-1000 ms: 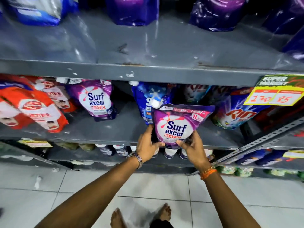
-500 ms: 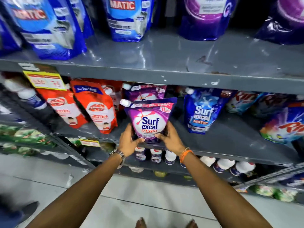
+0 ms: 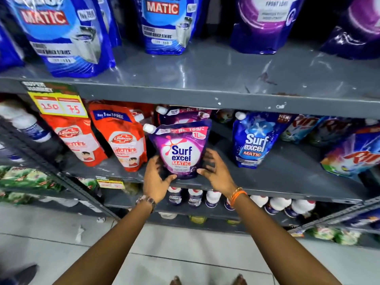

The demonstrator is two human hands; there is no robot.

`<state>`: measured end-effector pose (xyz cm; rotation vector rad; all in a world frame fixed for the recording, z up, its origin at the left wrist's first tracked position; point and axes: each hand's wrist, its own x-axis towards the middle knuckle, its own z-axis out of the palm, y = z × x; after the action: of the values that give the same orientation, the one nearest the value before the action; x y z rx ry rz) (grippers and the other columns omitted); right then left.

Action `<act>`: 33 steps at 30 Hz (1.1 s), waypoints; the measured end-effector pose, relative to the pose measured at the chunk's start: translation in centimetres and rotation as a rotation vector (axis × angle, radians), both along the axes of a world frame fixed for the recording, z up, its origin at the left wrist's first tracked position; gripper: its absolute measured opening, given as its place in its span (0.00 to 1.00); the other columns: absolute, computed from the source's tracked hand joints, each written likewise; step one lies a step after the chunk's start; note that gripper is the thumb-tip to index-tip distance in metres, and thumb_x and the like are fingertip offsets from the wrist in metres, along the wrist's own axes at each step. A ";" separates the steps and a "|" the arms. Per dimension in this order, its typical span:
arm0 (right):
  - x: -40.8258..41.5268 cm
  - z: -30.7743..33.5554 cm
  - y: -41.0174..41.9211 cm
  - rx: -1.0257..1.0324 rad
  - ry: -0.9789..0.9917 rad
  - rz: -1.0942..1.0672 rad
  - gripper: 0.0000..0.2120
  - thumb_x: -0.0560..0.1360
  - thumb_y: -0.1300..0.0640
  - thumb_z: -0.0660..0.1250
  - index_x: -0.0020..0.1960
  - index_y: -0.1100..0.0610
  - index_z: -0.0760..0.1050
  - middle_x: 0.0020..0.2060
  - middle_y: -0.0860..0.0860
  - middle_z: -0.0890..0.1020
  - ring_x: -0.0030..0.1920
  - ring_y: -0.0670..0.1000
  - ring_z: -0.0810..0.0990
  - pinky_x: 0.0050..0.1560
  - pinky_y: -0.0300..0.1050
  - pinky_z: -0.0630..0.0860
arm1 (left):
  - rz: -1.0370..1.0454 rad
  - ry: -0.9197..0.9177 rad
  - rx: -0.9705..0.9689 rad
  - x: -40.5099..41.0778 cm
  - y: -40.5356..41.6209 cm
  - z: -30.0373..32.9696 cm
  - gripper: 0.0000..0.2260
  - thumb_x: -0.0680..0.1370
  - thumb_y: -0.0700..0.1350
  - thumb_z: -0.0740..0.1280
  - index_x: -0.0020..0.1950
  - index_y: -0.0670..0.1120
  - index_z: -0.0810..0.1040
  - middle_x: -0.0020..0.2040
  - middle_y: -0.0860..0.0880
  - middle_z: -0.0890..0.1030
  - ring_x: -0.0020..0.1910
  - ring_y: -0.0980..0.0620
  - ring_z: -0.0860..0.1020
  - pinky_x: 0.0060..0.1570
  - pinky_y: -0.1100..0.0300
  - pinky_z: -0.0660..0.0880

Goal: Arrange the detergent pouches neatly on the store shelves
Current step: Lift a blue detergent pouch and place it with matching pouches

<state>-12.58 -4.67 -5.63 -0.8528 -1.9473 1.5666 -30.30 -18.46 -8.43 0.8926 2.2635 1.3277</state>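
Note:
A purple Surf Excel Matic pouch [image 3: 181, 153] stands upright near the front edge of the grey middle shelf [image 3: 287, 177]. My left hand [image 3: 156, 179] cups its lower left side, thumb at the bottom edge. My right hand [image 3: 216, 173] holds its lower right side with fingers spread and blurred. Directly behind it stands a second purple pouch [image 3: 185, 116], mostly hidden. A blue Surf Excel pouch [image 3: 253, 140] stands to the right, with a gap between them.
Two red Lifebuoy pouches [image 3: 123, 140] lean just left of the purple one. Rin pouches [image 3: 353, 157] lie at the far right. Large blue and purple pouches line the upper shelf [image 3: 205, 79]. White-capped bottles [image 3: 277, 204] fill the shelf below. A yellow price tag [image 3: 59, 103] hangs at upper left.
I carried the purple pouch leftward along the middle shelf, from beside the blue pouch to in front of the other purple one, and set it upright. My thumbs slid from its front to its lower edges.

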 end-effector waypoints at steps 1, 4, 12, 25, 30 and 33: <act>1.3 0.0 0.0 -0.007 0.017 -0.038 0.29 0.73 0.65 0.74 0.69 0.48 0.68 0.64 0.46 0.77 0.63 0.45 0.76 0.62 0.42 0.76 | 0.083 0.032 0.012 1.1 -0.3 0.5 0.32 0.66 0.40 0.81 0.66 0.44 0.70 0.60 0.44 0.79 0.56 0.47 0.80 0.55 0.52 0.80; 6.2 -0.1 0.6 -0.044 0.137 -0.257 0.23 0.73 0.68 0.73 0.66 0.57 0.74 0.60 0.54 0.80 0.55 0.48 0.80 0.56 0.40 0.80 | 0.285 0.082 0.042 4.5 -1.2 2.1 0.22 0.67 0.37 0.79 0.54 0.44 0.71 0.45 0.44 0.77 0.41 0.46 0.78 0.38 0.58 0.75; 15.5 0.9 10.0 -0.013 0.212 -0.609 0.23 0.70 0.71 0.75 0.58 0.52 0.73 0.53 0.51 0.78 0.50 0.47 0.78 0.53 0.43 0.78 | -0.330 -0.114 -0.037 13.1 6.1 2.5 0.25 0.65 0.39 0.81 0.54 0.53 0.73 0.49 0.51 0.80 0.48 0.52 0.80 0.52 0.59 0.79; 14.4 0.5 17.5 -0.231 0.188 0.007 0.29 0.74 0.67 0.70 0.72 0.58 0.66 0.64 0.50 0.80 0.63 0.47 0.79 0.66 0.47 0.76 | -0.299 -0.164 0.130 14.5 19.6 -1.4 0.47 0.58 0.56 0.83 0.68 0.73 0.59 0.68 0.52 0.77 0.66 0.46 0.79 0.63 0.39 0.78; 15.7 1.1 14.4 -0.252 0.198 -0.064 0.27 0.76 0.71 0.67 0.71 0.56 0.68 0.62 0.51 0.82 0.62 0.50 0.81 0.61 0.48 0.80 | -0.285 -0.164 0.111 16.4 17.0 0.3 0.52 0.60 0.49 0.83 0.78 0.55 0.59 0.65 0.56 0.78 0.65 0.51 0.79 0.64 0.42 0.78; 16.7 2.2 11.1 -0.226 0.165 -0.120 0.21 0.76 0.70 0.68 0.63 0.51 0.74 0.56 0.45 0.85 0.58 0.47 0.83 0.58 0.49 0.82 | -0.313 -0.162 0.108 17.3 14.3 0.8 0.51 0.60 0.45 0.83 0.78 0.49 0.61 0.64 0.56 0.78 0.64 0.51 0.79 0.64 0.43 0.78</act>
<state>4.14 6.40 -3.41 -0.8818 -1.5970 1.7475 -12.97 -4.12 -7.62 1.0825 1.8555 1.3338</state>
